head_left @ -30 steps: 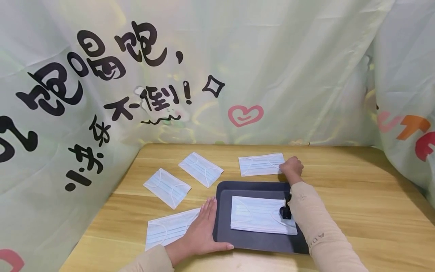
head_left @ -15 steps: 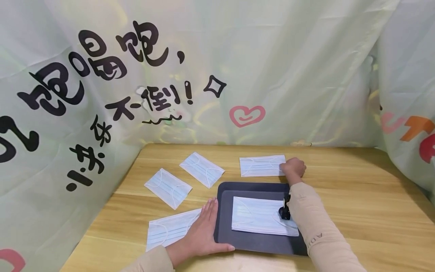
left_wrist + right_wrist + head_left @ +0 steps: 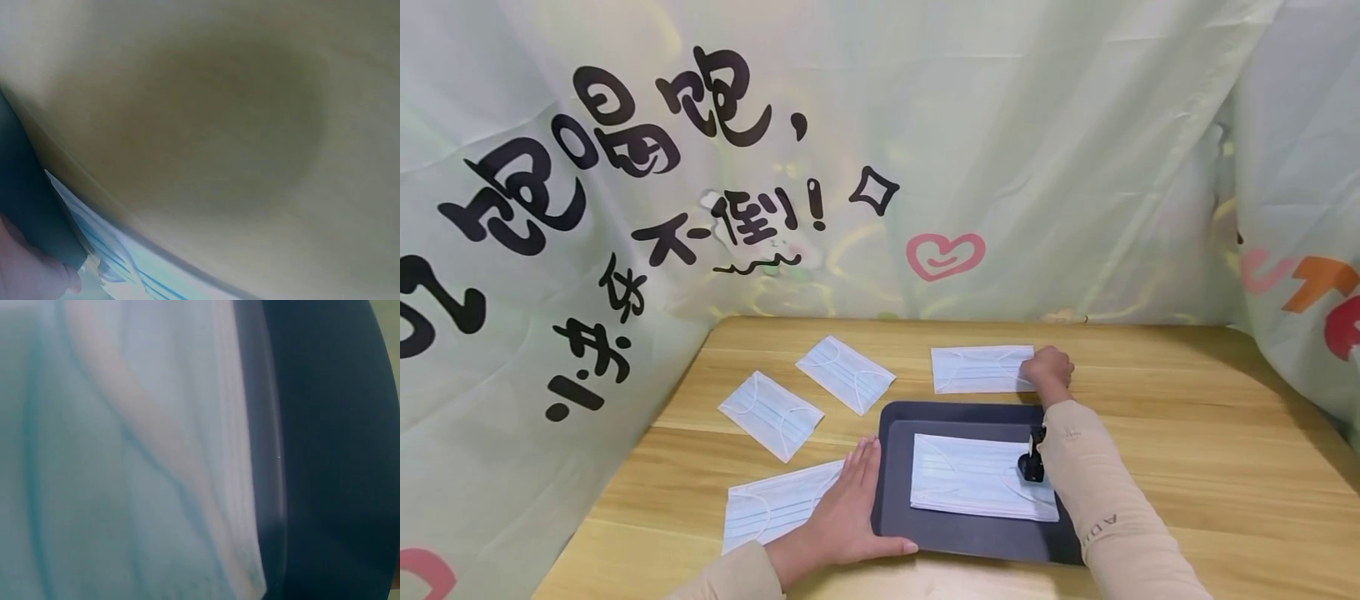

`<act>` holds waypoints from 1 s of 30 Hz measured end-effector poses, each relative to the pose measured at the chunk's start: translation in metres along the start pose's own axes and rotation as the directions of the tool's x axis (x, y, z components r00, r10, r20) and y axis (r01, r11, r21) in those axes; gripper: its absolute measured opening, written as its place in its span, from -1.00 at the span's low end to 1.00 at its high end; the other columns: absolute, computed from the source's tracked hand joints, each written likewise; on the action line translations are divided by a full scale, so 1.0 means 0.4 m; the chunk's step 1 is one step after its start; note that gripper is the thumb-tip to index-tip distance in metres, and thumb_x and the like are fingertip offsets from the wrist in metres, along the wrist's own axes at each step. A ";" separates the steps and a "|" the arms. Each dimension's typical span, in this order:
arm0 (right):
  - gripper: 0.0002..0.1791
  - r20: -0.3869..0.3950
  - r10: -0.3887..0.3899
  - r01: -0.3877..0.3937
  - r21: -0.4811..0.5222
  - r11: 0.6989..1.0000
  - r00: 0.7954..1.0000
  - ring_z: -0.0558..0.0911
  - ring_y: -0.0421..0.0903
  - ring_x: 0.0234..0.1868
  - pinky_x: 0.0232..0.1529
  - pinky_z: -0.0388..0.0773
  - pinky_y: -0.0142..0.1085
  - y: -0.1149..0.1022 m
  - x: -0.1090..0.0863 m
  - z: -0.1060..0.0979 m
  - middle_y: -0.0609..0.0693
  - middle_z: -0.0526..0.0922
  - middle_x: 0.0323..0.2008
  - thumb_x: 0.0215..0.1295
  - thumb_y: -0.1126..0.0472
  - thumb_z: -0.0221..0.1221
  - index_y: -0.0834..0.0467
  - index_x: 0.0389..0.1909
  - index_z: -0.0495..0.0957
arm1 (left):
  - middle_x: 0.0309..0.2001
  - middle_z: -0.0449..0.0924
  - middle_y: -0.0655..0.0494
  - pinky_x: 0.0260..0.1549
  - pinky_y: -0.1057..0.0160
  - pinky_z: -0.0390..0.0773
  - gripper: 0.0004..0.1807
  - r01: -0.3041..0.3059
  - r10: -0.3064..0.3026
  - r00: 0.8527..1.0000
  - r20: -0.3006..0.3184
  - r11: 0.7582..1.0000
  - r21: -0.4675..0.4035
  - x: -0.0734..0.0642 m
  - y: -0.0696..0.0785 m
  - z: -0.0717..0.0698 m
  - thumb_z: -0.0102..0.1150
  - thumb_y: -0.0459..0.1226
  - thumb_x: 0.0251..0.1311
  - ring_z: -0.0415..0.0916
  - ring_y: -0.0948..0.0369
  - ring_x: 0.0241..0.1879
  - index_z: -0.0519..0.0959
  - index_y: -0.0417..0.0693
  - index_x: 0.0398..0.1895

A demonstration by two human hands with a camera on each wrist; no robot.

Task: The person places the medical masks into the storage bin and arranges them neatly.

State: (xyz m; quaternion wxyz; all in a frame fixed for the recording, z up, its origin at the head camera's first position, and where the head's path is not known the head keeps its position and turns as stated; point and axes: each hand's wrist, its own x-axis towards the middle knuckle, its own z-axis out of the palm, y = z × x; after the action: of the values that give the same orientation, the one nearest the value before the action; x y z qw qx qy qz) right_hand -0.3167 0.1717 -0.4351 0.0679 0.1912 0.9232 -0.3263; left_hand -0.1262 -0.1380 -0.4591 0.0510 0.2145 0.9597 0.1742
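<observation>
At the back of the table, my right hand [image 3: 1049, 371] pinches the right end of a light blue face mask [image 3: 979, 369]; its fingertips are partly hidden. My left hand [image 3: 842, 517] lies with straight fingers along the left side of a dark grey tray [image 3: 962, 537], thumb at the front edge. Inside the tray rests a neat stack of face masks [image 3: 970, 475], its right end partly under the right forearm. The right wrist view looks closely down on this stack [image 3: 156, 456] and the tray's wall [image 3: 331, 444].
Two more masks, one nearer [image 3: 771, 415] and one farther [image 3: 846, 373], lie slanted to the tray's left. Another mask [image 3: 775, 504] is partly covered by the left hand. A printed curtain [image 3: 1060, 167] hangs behind the wooden table [image 3: 1210, 450].
The mask at the back has shifted slightly to the right along with my right hand. My left hand stays at the tray's side.
</observation>
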 end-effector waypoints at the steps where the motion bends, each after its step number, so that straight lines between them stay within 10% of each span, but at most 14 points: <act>1: -0.69 -0.001 0.003 -0.003 -0.002 1.000 1.000 0.34 0.29 -0.02 -0.21 0.39 -0.06 0.001 0.000 0.000 0.42 0.37 -0.09 0.17 0.29 -0.07 0.46 -0.21 0.44 | 0.48 -0.22 -0.18 0.39 -0.02 0.01 0.39 0.000 0.000 1.000 -0.001 1.000 -0.001 0.000 0.000 0.000 0.08 0.47 -0.25 -0.27 -0.02 0.47 -0.21 -0.26 0.45; 15: -0.68 -0.008 -0.031 0.031 -0.002 1.000 0.999 0.39 0.23 -0.13 -0.19 0.41 -0.08 0.019 0.000 -0.011 0.33 0.48 -0.20 0.12 0.24 0.06 0.44 -0.22 0.47 | 0.48 -0.22 -0.19 0.39 0.00 0.00 0.39 -0.011 0.011 1.000 0.001 1.000 0.017 -0.001 0.002 0.001 0.05 0.49 -0.24 -0.26 -0.02 0.47 -0.22 -0.27 0.45; 21: -0.64 0.021 -0.063 0.061 0.081 0.995 0.998 0.24 -0.06 -0.59 -0.50 0.26 -0.25 0.045 0.050 -0.005 -0.06 0.16 -0.75 0.11 0.22 0.18 0.15 -0.74 0.24 | 0.48 -0.22 -0.19 0.39 0.01 0.00 0.39 -0.011 0.011 1.000 -0.002 1.000 0.021 0.000 0.001 0.000 0.03 0.50 -0.24 -0.27 -0.01 0.47 -0.23 -0.26 0.45; 30: -0.70 0.047 -0.100 0.085 0.260 0.962 0.994 0.28 -0.08 -0.54 -0.55 0.25 -0.32 0.044 0.035 -0.041 0.01 0.21 -0.60 0.19 0.27 0.15 0.20 -0.58 0.22 | 0.47 -0.23 -0.19 0.40 0.01 -0.02 0.39 -0.011 0.011 1.000 0.003 1.000 0.015 0.000 0.001 -0.001 0.02 0.50 -0.23 -0.28 -0.02 0.47 -0.23 -0.27 0.44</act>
State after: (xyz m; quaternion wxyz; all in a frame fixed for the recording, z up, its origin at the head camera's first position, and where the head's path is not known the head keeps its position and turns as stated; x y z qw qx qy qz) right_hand -0.3227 0.1989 -0.4362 0.0548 0.1453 0.8785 -0.4518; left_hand -0.1259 -0.1378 -0.4585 0.0499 0.2203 0.9597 0.1672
